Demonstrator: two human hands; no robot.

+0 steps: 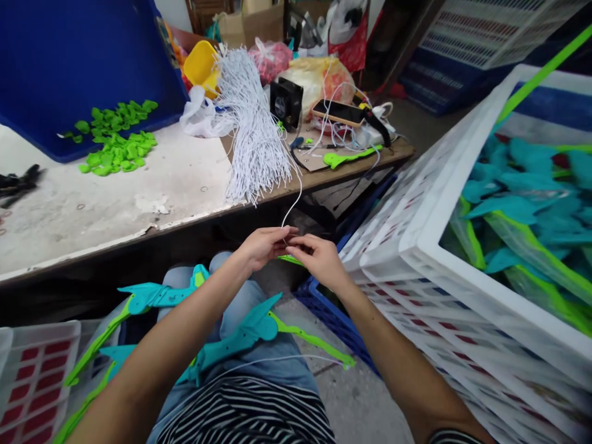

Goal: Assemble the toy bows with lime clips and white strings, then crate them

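My left hand [266, 248] and my right hand [320, 260] meet above my knees, fingertips pinched together on a thin white cord [293, 205]. From my fingers the cord runs up beside a thick bundle of white cords [254, 132] hanging over the bench edge. A strip of green shows just under the fingers; what it belongs to is hidden. Across my lap, below my forearms, lie teal and green toy bows [245, 333]. A white string [277, 357] stretches to the green tip of one of them.
Green plastic parts [120, 148] lie by a blue bin [83, 68] on the bench [185, 185]. A phone [339, 112], a small black fan [287, 102] and a green limb [351, 156] sit further right. A white crate [407, 240] full of teal-green pieces stands close on my right.
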